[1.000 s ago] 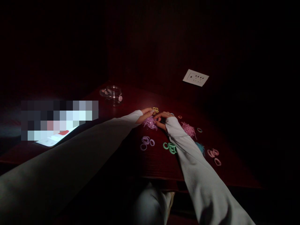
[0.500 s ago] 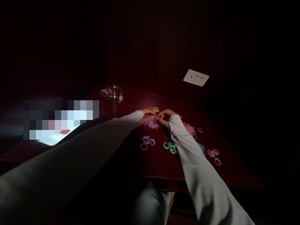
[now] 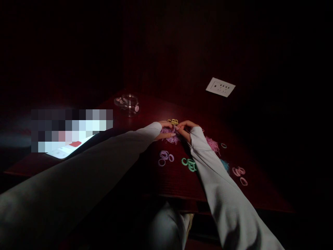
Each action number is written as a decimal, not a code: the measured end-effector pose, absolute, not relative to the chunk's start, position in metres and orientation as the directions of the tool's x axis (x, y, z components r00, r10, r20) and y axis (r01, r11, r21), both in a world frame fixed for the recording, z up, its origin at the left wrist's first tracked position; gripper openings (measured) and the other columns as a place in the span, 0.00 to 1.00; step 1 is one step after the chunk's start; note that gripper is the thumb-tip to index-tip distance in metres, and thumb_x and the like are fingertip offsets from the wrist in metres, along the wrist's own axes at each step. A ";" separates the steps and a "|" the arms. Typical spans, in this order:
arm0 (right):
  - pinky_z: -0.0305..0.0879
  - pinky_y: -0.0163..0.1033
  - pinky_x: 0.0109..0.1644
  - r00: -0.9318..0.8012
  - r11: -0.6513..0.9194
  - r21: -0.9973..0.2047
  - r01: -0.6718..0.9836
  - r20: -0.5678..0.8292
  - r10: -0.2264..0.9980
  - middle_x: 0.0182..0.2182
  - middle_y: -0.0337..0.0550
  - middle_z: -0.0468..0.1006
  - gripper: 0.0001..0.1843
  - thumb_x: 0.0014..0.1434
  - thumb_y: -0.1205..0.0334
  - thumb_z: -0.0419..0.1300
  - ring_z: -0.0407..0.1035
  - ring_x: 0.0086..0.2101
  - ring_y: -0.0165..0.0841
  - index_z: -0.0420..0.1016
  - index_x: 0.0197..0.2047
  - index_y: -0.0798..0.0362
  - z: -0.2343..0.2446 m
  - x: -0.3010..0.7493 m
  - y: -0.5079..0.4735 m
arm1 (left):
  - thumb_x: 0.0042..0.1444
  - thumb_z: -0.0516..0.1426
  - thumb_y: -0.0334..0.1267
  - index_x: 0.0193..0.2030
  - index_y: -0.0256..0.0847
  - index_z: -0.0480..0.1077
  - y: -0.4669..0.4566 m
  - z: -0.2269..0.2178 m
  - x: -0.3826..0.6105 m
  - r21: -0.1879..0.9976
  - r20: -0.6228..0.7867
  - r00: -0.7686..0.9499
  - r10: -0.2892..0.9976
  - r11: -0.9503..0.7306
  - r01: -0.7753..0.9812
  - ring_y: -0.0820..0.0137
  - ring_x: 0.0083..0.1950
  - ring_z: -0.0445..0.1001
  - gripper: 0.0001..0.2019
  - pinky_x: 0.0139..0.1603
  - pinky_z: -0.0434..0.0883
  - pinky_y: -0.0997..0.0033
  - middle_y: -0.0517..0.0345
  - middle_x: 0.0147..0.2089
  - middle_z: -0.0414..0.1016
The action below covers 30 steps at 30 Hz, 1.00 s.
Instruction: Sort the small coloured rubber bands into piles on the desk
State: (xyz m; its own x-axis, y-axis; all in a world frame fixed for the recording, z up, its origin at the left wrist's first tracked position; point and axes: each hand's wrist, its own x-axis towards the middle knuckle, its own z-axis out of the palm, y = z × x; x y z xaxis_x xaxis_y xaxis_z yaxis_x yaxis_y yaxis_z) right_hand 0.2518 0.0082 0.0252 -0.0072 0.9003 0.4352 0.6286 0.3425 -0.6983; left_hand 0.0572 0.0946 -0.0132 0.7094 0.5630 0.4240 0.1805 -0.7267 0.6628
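My left hand [image 3: 165, 128] rests over a loose pile of thin purple bands [image 3: 171, 140], its thumb stretched out below and apart from the fingers. Close on its right, my right hand [image 3: 186, 128] has thumb and forefinger pinched together at the pile's upper edge. Something small and pale shows at the right fingertips, too small to make out. Just beyond both hands lie several yellow rings [image 3: 174, 122]. Nearer to me are purple ring bands [image 3: 163, 155] and green scalloped ring bands [image 3: 191, 164], the green ones beside my right sleeve.
Right of my right forearm lie a pink strand pile [image 3: 212, 144], a blue pile [image 3: 224, 165], pink rings [image 3: 238, 171] and a dark ring [image 3: 223, 145]. A clear jar [image 3: 130, 104] stands at the back left. A lit phone [image 3: 58, 152] lies left. A socket plate [image 3: 220, 87] is on the wall.
My left thumb has moved down and away from the fingertips, where both hands met before. My right hand keeps its pinch. The whole view has shifted slightly.
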 end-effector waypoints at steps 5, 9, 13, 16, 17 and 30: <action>0.59 0.36 0.33 -0.004 0.343 -0.700 0.626 0.437 0.899 0.28 0.39 0.76 0.21 0.55 0.39 0.68 0.66 0.29 0.30 0.81 0.32 0.50 0.024 0.249 0.008 | 0.62 0.63 0.45 0.41 0.40 0.80 0.097 -0.015 0.057 0.664 0.472 0.710 0.522 -0.741 0.103 0.64 0.53 0.79 0.11 0.60 0.72 0.64 0.51 0.49 0.82; 0.60 0.36 0.33 0.006 0.323 -0.715 0.620 0.416 0.909 0.28 0.39 0.76 0.24 0.53 0.36 0.69 0.66 0.29 0.31 0.81 0.32 0.51 0.025 0.250 0.008 | 0.61 0.63 0.43 0.40 0.40 0.80 0.100 -0.019 0.058 0.671 0.499 0.692 0.522 -0.738 0.074 0.65 0.50 0.79 0.09 0.57 0.73 0.65 0.52 0.47 0.82; 0.62 0.36 0.35 0.024 0.306 -0.735 0.606 0.401 0.916 0.28 0.40 0.77 0.27 0.51 0.33 0.70 0.67 0.31 0.32 0.80 0.31 0.51 0.026 0.252 0.008 | 0.62 0.62 0.43 0.40 0.39 0.80 0.100 -0.019 0.058 0.676 0.492 0.685 0.537 -0.732 0.088 0.65 0.49 0.79 0.10 0.54 0.74 0.66 0.51 0.46 0.82; 0.63 0.36 0.34 0.045 0.300 -0.764 0.571 0.394 0.918 0.28 0.40 0.77 0.28 0.50 0.32 0.70 0.68 0.30 0.32 0.79 0.31 0.51 0.025 0.252 0.010 | 0.62 0.62 0.42 0.39 0.39 0.80 0.100 -0.018 0.057 0.679 0.474 0.688 0.549 -0.726 0.111 0.66 0.48 0.79 0.09 0.53 0.74 0.67 0.52 0.45 0.82; 0.63 0.36 0.34 0.054 0.297 -0.774 0.559 0.391 0.919 0.28 0.40 0.77 0.28 0.49 0.32 0.70 0.68 0.30 0.32 0.78 0.31 0.51 0.025 0.253 0.010 | 0.62 0.62 0.42 0.38 0.39 0.80 0.100 -0.018 0.057 0.679 0.472 0.690 0.549 -0.725 0.112 0.66 0.48 0.79 0.09 0.53 0.74 0.67 0.52 0.45 0.82; 0.58 0.36 0.31 0.057 0.293 -0.781 0.551 0.386 0.921 0.26 0.39 0.75 0.29 0.49 0.31 0.70 0.64 0.27 0.30 0.77 0.31 0.50 0.025 0.253 0.010 | 0.61 0.64 0.43 0.47 0.40 0.79 0.094 -0.018 0.060 0.753 0.447 0.664 0.599 -0.653 0.082 0.66 0.54 0.80 0.12 0.58 0.75 0.65 0.51 0.54 0.81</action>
State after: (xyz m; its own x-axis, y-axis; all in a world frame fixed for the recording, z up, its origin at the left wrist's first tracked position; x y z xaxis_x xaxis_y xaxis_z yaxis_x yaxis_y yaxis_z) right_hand 0.2529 0.0095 0.0252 0.0574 0.9207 0.3861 0.5515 0.2932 -0.7810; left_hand 0.0600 0.0936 -0.0177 0.6643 0.5991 0.4470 0.0819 -0.6528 0.7531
